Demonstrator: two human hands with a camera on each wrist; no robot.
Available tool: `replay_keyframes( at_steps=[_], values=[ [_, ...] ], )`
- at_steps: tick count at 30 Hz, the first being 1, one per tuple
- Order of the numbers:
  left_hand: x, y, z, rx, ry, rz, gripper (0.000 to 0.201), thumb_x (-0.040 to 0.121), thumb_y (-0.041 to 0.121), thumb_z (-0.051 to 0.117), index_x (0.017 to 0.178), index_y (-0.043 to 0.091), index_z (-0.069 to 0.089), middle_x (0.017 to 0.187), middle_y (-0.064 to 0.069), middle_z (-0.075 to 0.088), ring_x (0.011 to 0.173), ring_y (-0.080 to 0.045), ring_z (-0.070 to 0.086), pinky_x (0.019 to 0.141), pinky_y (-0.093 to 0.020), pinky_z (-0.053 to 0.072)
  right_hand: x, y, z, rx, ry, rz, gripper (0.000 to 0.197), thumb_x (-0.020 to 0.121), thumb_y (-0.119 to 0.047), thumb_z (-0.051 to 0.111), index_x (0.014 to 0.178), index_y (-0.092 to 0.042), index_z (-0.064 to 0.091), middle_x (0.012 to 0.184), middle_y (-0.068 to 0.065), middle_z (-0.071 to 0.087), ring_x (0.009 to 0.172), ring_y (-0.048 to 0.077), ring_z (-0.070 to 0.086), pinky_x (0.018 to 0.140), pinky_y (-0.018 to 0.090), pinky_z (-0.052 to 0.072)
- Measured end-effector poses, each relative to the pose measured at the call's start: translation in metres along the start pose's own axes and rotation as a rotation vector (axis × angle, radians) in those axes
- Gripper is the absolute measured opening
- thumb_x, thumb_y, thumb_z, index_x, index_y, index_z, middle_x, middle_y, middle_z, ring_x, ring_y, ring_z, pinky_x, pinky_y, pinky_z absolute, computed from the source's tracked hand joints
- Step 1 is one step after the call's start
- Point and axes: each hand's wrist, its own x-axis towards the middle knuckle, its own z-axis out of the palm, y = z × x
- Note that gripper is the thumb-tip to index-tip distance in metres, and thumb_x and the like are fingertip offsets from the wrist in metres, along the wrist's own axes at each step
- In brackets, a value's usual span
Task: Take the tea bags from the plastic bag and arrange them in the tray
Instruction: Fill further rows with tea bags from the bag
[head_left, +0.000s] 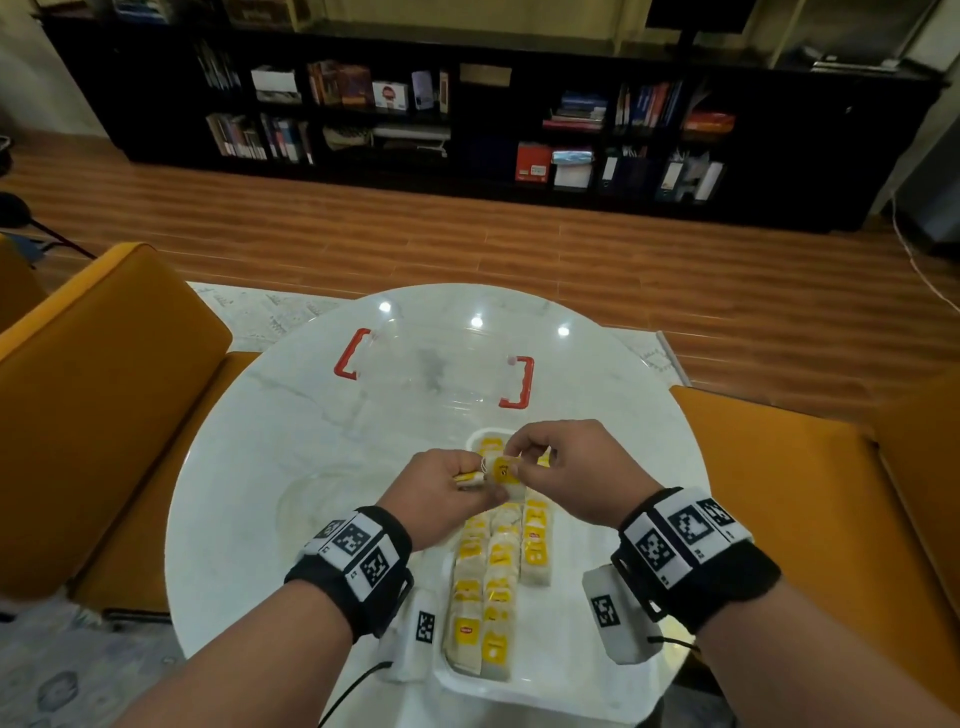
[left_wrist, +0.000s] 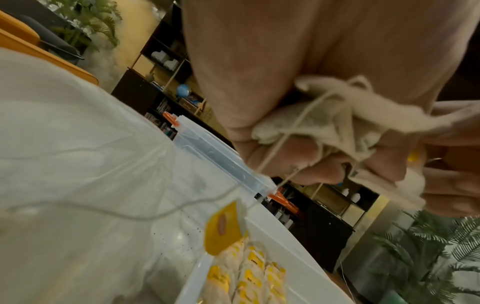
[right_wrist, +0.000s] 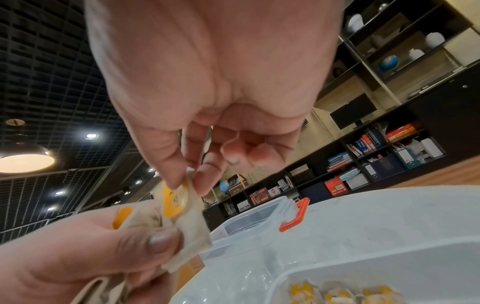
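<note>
Currently, the round white marble-look table (head_left: 291, 415) fills the centre of the head view and carries everything you work with. At its far side, in the upper middle of the frame, stands a clear plastic storage box with red latch handles (head_left: 519, 382); it plays no part in this step. A clear, crumpled plastic bag (head_left: 306, 499) lies left of centre, close to your left hand so that the reach for each pick is short.

The white rectangular plastic tray (head_left: 540, 696) runs from the lower centre up toward your hands. Its rows of paper tea bags with yellow tags (head_left: 501, 561) lie overlapped, tags up, which packs them tightly; the right column appears unfinished, so you are likely mid-task.

Your left hand (head_left: 441, 493) is curled round a small bunch of tea bags (left_wrist: 337, 123), with strings trailing and one yellow tag (left_wrist: 223, 226) dangling above the tray in the left wrist view. Your right hand (head_left: 566, 473) pinches one corner of a single tea bag (right_wrist: 187, 222) between thumb and forefinger, the remaining fingers curled clear. Both hands hover over the tray's far end, so the separated bag likely goes straight down.

The tangled strings probably explain the two-handed hold: separate slowly, or a neighbour may be dragged out.
</note>
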Motion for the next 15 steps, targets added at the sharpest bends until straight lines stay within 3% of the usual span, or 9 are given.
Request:
replay_keyframes(
  at_steps=[1, 2, 5, 7, 10, 12, 15],
  values=[
    [0.000, -0.002, 0.001, 0.007, -0.012, -0.028, 0.009, 0.078, 0.032, 0.080, 0.077, 0.039, 0.074, 0.074, 0.009, 0.072, 0.073, -0.010, 0.066, 0.073, -0.027, 0.054, -0.001, 0.003, 0.001, -0.017, -0.009, 0.010, 0.007, 0.085, -0.028, 0.066, 0.090, -0.027, 0.071, 0.076, -0.013, 0.061, 0.062, -0.005, 0.051, 0.060, 0.010, 0.037],
    [-0.001, -0.004, 0.000, 0.021, -0.016, -0.057, 0.010, 0.076, 0.033, 0.081, 0.084, 0.033, 0.075, 0.083, 0.004, 0.074, 0.080, -0.013, 0.068, 0.079, -0.029, 0.056, -0.003, 0.007, 0.001, -0.030, -0.019, 0.024, 0.008, 0.086, -0.028, 0.065, 0.090, -0.028, 0.072, 0.078, -0.012, 0.062, 0.064, -0.003, 0.052, 0.061, 0.010, 0.038],
    [-0.003, -0.013, -0.001, 0.098, 0.006, -0.136, 0.020, 0.074, 0.033, 0.083, 0.091, 0.032, 0.073, 0.101, 0.010, 0.071, 0.091, 0.000, 0.066, 0.081, -0.014, 0.050, -0.010, 0.023, 0.008, -0.054, -0.074, 0.088, 0.007, 0.085, -0.028, 0.064, 0.087, -0.028, 0.071, 0.083, -0.009, 0.067, 0.078, 0.004, 0.060, 0.076, 0.022, 0.049],
    [-0.005, -0.017, -0.002, 0.132, 0.003, -0.156, 0.021, 0.074, 0.035, 0.082, 0.092, 0.035, 0.072, 0.106, 0.012, 0.069, 0.099, 0.000, 0.063, 0.085, -0.014, 0.046, -0.015, 0.037, 0.018, -0.098, -0.162, 0.168, 0.007, 0.084, -0.034, 0.064, 0.085, -0.029, 0.069, 0.085, -0.009, 0.067, 0.084, 0.009, 0.062, 0.080, 0.029, 0.052],
    [-0.007, -0.022, -0.003, 0.129, -0.009, -0.194, 0.019, 0.075, 0.037, 0.082, 0.090, 0.036, 0.071, 0.107, 0.010, 0.068, 0.104, -0.003, 0.062, 0.091, -0.020, 0.046, -0.022, 0.055, 0.036, -0.224, -0.345, 0.244, 0.012, 0.087, -0.036, 0.061, 0.091, -0.029, 0.069, 0.093, -0.009, 0.067, 0.085, 0.010, 0.060, 0.078, 0.024, 0.051],
    [-0.009, -0.025, -0.003, 0.126, -0.008, -0.209, 0.018, 0.075, 0.037, 0.082, 0.089, 0.036, 0.070, 0.106, 0.009, 0.069, 0.104, -0.004, 0.062, 0.089, -0.020, 0.046, -0.027, 0.064, 0.048, -0.273, -0.452, 0.245, 0.016, 0.088, -0.033, 0.060, 0.098, -0.027, 0.071, 0.099, -0.007, 0.067, 0.087, 0.009, 0.058, 0.078, 0.022, 0.048],
    [-0.011, -0.029, -0.005, 0.137, -0.005, -0.223, 0.017, 0.075, 0.038, 0.081, 0.088, 0.037, 0.070, 0.108, 0.011, 0.068, 0.104, -0.003, 0.062, 0.089, -0.019, 0.045, -0.031, 0.076, 0.064, -0.276, -0.538, 0.309, 0.018, 0.090, -0.032, 0.061, 0.103, -0.024, 0.070, 0.094, -0.006, 0.062, 0.085, 0.009, 0.055, 0.075, 0.020, 0.045]
  ],
)
